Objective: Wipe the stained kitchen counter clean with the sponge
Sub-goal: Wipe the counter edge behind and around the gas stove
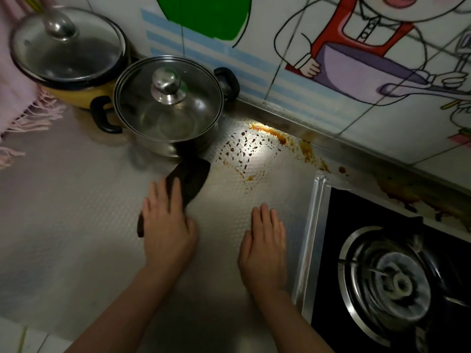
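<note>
Our silver-grey table (76,225), spotted with a rust-orange stain (244,146)

We see fine dimpled embossing across the table, orange-brown dots at 12 o'clock, and a dark brown sponge (193,177) beside them. At 10 o'clock are a steel pot (168,110) with black handles (100,114) and a yellow pot (76,95). A pink fringed cloth (20,103) is at 9 and a black hob (362,215) at 4. At 1, the white wall (267,34) carries a cartoon in red, lilac and green, with pale blue stripes.

Kitchen, seen from my remote feed: I can read no word, label, brand or number anywhere in the frame. The cartoon wall sticker (362,54) at upper right carries only drawn figures. The glass pot lid (167,103) at upper centre and the gas hob (356,212) at lower right show no legible marking.
</note>
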